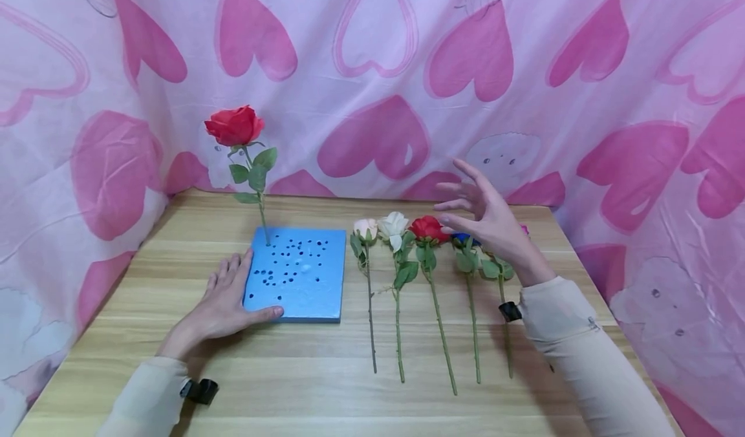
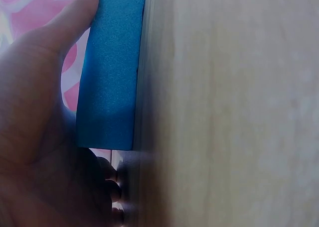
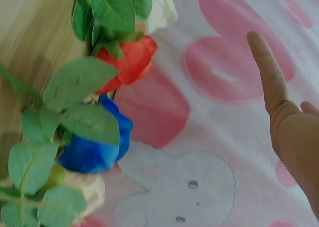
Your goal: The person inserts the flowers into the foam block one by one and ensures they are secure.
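My left hand (image 1: 227, 295) rests against the left side of a blue foam block (image 1: 314, 302) dotted with holes, its thumb lying on the near left corner. In the left wrist view, the thumb runs along the foam's side (image 2: 112, 77). A red artificial rose (image 1: 234, 127) stands in the block near its far left corner, leaning slightly left. With fingers spread and nothing held, my right hand (image 1: 491, 217) hovers above the lying flowers, over a blue rose (image 3: 94, 150) and beside another red rose (image 1: 427, 228). In the right wrist view, only part of this hand shows.
Right of the block, a pale pink rose (image 1: 365, 230) and a white rose (image 1: 393, 225) lie in the same row, stems toward me. My right forearm partly covers a further flower's stem (image 1: 507, 340). Behind the wooden table (image 1: 291, 385) hangs a pink heart-patterned curtain (image 1: 372, 68).
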Demonstrator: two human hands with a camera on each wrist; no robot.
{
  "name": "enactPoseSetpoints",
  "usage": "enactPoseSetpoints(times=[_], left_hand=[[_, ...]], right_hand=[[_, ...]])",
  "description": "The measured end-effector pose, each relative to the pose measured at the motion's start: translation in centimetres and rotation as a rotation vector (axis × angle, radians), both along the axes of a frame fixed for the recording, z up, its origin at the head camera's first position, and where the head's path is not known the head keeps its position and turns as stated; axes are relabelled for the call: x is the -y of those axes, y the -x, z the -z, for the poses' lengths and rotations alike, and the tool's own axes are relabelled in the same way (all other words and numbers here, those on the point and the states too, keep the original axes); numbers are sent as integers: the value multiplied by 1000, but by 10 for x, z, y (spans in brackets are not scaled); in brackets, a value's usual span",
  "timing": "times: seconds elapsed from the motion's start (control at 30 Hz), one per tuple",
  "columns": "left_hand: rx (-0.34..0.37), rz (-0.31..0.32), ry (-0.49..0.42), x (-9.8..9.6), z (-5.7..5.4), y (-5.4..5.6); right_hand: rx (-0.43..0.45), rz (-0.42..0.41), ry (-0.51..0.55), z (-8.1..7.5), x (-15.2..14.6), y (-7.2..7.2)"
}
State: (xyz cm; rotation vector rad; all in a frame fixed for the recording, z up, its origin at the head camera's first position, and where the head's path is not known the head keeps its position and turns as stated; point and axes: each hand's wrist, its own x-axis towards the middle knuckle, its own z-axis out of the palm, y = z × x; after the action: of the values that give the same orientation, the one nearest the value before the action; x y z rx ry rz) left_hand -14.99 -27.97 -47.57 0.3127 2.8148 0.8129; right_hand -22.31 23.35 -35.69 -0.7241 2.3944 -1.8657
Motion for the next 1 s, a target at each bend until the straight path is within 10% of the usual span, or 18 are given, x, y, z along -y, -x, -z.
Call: enactPoseSetpoints(times=[1.0], left_hand=[[0, 4, -3, 1, 0, 2]], right_hand=[[103, 196, 87, 26, -128, -53]])
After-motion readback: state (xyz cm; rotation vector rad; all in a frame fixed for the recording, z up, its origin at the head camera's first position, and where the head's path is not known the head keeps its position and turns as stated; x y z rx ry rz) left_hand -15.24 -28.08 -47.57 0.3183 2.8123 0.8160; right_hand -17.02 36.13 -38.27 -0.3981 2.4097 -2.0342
